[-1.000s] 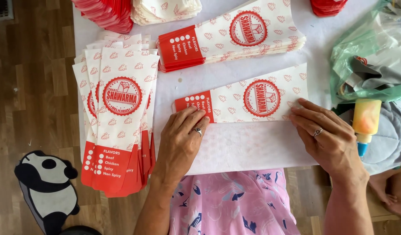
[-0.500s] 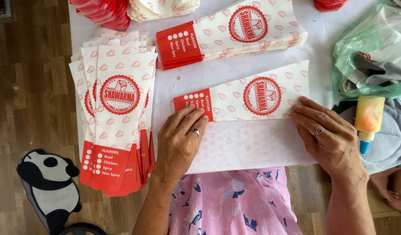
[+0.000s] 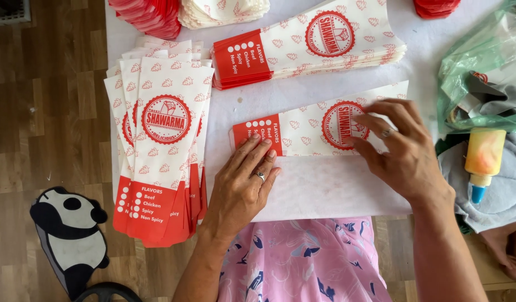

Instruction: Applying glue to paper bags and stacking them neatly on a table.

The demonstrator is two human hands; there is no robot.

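A long red-and-white printed paper bag [image 3: 308, 126] lies flat across the white table [image 3: 308, 89], its lower part folded up with the plain white inside [image 3: 325, 187] showing. My left hand [image 3: 241, 187] presses flat on the red end of the bag, fingers spread. My right hand [image 3: 400, 151] rests flat on the bag's round red emblem, fingers apart, a ring on one finger. Neither hand grips anything.
A fanned pile of finished bags [image 3: 160, 145] lies at the left, another stack [image 3: 314, 42] at the back. A glue bottle [image 3: 482, 159] rests on grey cloth at right, beside a green plastic bag [image 3: 481, 72]. A panda-shaped mat [image 3: 70, 235] lies on the wooden floor.
My right hand has slid left along the bag, from its right end onto the round emblem. My left hand stays pressed on the red end.
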